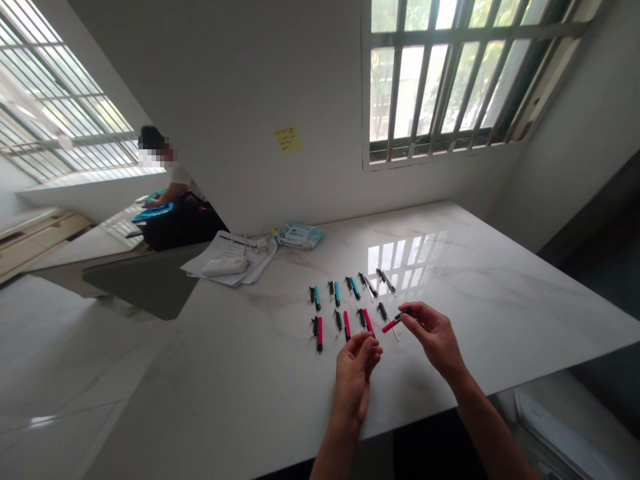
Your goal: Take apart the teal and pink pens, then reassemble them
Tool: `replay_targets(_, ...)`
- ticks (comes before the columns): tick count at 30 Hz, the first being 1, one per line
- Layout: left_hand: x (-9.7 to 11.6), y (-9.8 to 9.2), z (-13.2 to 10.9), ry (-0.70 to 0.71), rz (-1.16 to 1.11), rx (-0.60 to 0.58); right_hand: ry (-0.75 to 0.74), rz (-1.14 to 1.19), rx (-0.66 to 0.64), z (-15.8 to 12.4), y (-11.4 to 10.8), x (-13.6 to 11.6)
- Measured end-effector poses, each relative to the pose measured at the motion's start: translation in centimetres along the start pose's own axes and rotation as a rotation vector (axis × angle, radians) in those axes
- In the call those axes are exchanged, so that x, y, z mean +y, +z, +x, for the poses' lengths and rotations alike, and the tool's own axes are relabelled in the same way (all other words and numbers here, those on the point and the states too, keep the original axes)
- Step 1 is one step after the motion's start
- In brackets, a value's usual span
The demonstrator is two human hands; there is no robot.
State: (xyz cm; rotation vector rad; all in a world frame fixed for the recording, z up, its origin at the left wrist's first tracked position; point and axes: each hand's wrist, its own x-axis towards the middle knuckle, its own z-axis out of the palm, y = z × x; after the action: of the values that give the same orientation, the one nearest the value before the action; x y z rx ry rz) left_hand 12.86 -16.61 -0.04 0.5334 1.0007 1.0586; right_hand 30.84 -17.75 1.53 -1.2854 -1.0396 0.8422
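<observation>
My right hand point(434, 333) pinches a red-and-black pen barrel point(391, 325) above the table, its red end pointing left. My left hand point(354, 370) is closed just below the rows, thumb and fingers together; what they hold, if anything, is hidden. Pen parts lie in two rows. The back row has blue-and-black barrels point(337, 293) and clear ones, with black pieces point(313, 294) beside them. In the front row are red-and-black barrels point(320, 333) with more black pieces point(339, 321). Thin white refills point(396, 334) lie among the parts; one is under the raised barrel.
Papers point(260, 260) with a white device point(225, 266) on them lie at the table's left, beside a blue wipes packet point(300, 236). A yellow note point(288, 140) sticks to the wall. Another person point(180, 180) is at a far table. The marble table's point(240, 373) front edge runs beneath my forearms.
</observation>
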Motion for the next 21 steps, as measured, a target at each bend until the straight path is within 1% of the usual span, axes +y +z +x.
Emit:
replay_targets(4, 0.0, -1.5, 0.0, 0.242, 0.355, -0.011, -0.023, -0.061, 0.138, 0.7, -1.8, 2.2)
replay_targets(7, 0.0, -2.5, -0.6, 0.347, 0.581, -0.021, -0.070, -0.223, 0.206, 1.3, -2.8, 3.4)
replay_targets(9, 0.0, -2.8, -1.1, 0.380, 0.681, -0.050, -0.125, -0.379, 0.177, 1.5, -2.9, 3.8)
replay_targets(12, 0.0, -2.8, -1.7, 0.402, 0.814, -0.114, -0.183, -0.532, 0.041, 1.3, -2.3, 4.3)
replay_targets(15, 0.0, -2.6, -2.0, 0.426, 0.917, -0.158, -0.193, -0.605, -0.058, 0.9, -1.6, 4.7)
replay_targets(21, 0.1, -2.5, -1.9, 0.444, 0.956, -0.168, -0.201, -0.691, -0.118, 0.4, -1.5, 4.9)
